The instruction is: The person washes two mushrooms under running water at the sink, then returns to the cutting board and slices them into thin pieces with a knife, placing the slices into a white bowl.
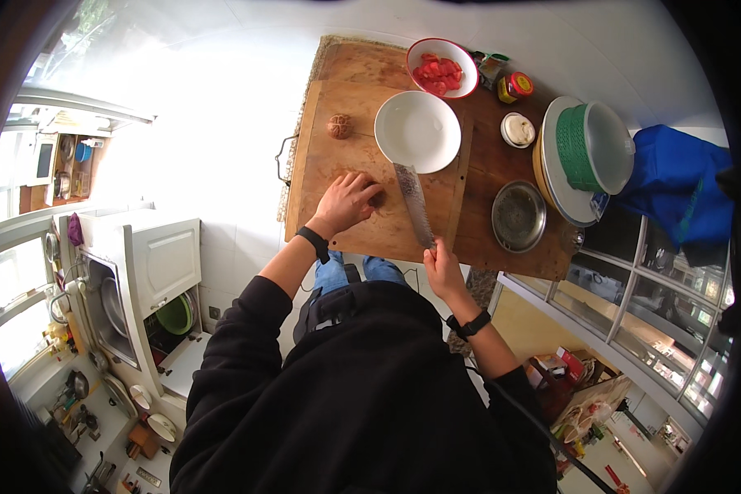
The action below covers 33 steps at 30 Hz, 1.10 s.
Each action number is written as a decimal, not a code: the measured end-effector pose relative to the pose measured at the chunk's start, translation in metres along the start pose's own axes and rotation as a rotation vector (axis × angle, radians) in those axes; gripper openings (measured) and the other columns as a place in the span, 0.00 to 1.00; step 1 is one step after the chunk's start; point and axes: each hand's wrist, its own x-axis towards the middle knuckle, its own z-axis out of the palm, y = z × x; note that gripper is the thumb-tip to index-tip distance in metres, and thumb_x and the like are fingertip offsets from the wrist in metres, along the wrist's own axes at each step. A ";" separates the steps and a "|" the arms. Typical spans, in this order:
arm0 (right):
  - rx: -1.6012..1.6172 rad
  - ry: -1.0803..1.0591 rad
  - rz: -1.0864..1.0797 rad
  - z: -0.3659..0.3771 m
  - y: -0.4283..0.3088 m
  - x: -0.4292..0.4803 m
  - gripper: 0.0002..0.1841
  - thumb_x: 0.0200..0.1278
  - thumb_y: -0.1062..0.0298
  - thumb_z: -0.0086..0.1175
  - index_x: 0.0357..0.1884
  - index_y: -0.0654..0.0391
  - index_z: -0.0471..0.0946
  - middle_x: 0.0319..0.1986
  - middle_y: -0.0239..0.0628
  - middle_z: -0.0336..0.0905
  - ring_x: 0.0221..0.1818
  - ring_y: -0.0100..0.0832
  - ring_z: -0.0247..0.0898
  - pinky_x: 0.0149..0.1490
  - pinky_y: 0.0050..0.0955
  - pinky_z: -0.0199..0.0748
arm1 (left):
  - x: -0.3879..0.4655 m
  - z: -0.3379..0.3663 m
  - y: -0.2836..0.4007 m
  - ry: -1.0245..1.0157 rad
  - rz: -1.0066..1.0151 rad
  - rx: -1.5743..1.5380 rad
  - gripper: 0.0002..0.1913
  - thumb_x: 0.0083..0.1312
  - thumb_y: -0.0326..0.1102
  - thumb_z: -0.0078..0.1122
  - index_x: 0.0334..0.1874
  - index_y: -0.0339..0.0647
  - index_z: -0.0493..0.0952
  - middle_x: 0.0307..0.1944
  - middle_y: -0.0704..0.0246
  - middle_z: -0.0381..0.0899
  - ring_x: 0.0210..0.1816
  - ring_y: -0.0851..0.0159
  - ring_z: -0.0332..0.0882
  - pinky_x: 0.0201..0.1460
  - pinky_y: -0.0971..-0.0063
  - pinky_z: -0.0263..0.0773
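A wooden cutting board (327,160) lies before me. My left hand (347,202) is on its near part, fingers curled over a dark brown piece (378,199), apparently a mushroom, mostly hidden by the fingers. My right hand (444,268) grips the handle of a broad kitchen knife (412,197) with a toothed edge. The wet-looking blade points away from me, its tip beside the near rim of a white bowl (417,131) that has nothing in it. Farther up the board sits a round brown mushroom (339,126) with a cracked cap.
Tomato pieces (438,74) fill a red-rimmed bowl (414,52) at the back. To the right are a red-lidded jar (515,87), a small white dish (519,130), a metal bowl (519,216) and a green basket (577,148) on a plate. The table's near edge adjoins my legs.
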 end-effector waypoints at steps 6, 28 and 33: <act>-0.030 -0.032 0.015 -0.002 0.008 -0.005 0.14 0.77 0.68 0.51 0.59 0.63 0.70 0.33 0.57 0.82 0.37 0.63 0.80 0.39 0.54 0.75 | -0.012 0.011 0.020 0.094 -0.478 0.023 0.31 0.57 0.54 0.75 0.58 0.45 0.77 0.50 0.63 0.77 0.55 0.56 0.79 0.54 0.59 0.76; -0.260 -0.062 -0.196 0.011 -0.023 0.021 0.14 0.71 0.70 0.53 0.56 0.61 0.73 0.39 0.53 0.84 0.39 0.59 0.82 0.41 0.55 0.80 | -0.039 0.033 0.026 0.381 -0.383 -0.234 0.19 0.64 0.33 0.72 0.57 0.42 0.81 0.56 0.63 0.79 0.54 0.53 0.79 0.56 0.63 0.78; -0.267 -0.097 -0.186 0.007 -0.033 0.021 0.13 0.71 0.70 0.53 0.55 0.61 0.72 0.40 0.54 0.84 0.41 0.60 0.81 0.42 0.55 0.80 | -0.039 0.033 0.025 0.355 -0.396 -0.247 0.17 0.65 0.34 0.71 0.56 0.42 0.82 0.56 0.62 0.79 0.56 0.52 0.78 0.59 0.62 0.77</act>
